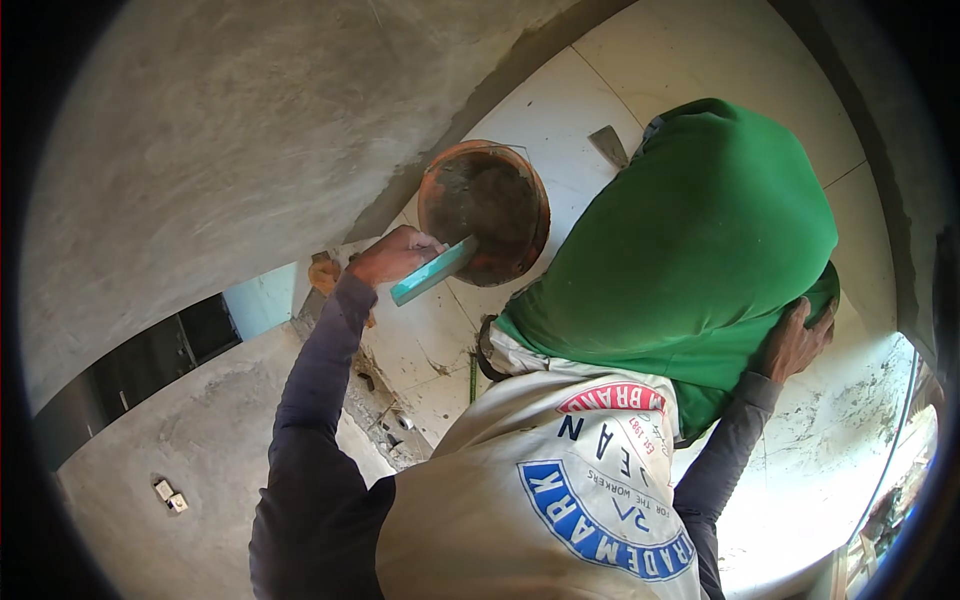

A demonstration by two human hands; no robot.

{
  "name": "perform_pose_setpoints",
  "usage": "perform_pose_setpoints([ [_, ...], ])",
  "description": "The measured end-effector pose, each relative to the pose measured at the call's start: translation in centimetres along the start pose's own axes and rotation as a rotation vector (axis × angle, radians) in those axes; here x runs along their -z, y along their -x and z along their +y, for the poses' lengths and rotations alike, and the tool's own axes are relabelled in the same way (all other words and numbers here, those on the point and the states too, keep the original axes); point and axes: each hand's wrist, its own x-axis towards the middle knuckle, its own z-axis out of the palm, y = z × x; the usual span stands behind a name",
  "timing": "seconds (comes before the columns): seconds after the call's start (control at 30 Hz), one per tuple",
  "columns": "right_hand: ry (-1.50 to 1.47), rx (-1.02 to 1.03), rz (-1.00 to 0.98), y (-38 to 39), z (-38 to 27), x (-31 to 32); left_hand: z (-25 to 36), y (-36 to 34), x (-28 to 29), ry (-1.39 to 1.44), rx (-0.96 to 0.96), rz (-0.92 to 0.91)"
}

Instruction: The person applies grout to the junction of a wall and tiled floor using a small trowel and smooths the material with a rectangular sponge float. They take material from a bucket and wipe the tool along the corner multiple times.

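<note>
Nearest me, on the near side of the bucket, is the pale shirt (430,530) with dark sleeves (310,430), and I look down along it to green clothing (690,240) bulging up right of the bucket, probably over bent legs. I have the right hand (798,342) laid against that green cloth, well to the right of the bucket; its grip is loose, fingers part-spread and slightly curved, with no tool visible in it, and I judge it is there for support. My left hand (397,255) is at the bucket's near left side, its grip closed around a flat turquoise tool (430,272). That tool slants toward the bucket, its far end overlapping the near rim in my view; I cannot tell whether they touch. Holding it by the end away from the bucket likely keeps the fingers clear of the grey mix (490,205) inside. The orange bucket (445,165) stands on pale floor tiles (575,110), presumably set close for an easy reach. Beyond it to the right lies 1 flat blade (607,147), and behind it on the left rises a grey wall (250,130). For writing, the shirt carries 1 red and 1 blue curved band with pale letters, plus dark lettering between them; I can read none on the bucket or tool.
</note>
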Motion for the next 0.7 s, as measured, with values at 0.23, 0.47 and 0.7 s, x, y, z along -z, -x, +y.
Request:
perform_pose_setpoints([
  [0.23,-0.041,-0.005,-0.009,0.1,0.4,-0.3,1.9,-2.8,-1.0,-0.066,-0.078,-0.013],
  [0.47,0.017,-0.021,-0.001,-0.1,-0.7,-0.3,1.4,-3.6,-3.1,-0.170,-0.046,-0.014],
  [0.7,-0.025,-0.075,-0.041,0.0,-1.3,0.3,-0.5,-3.3,-6.0,0.756,0.128,-0.015],
])
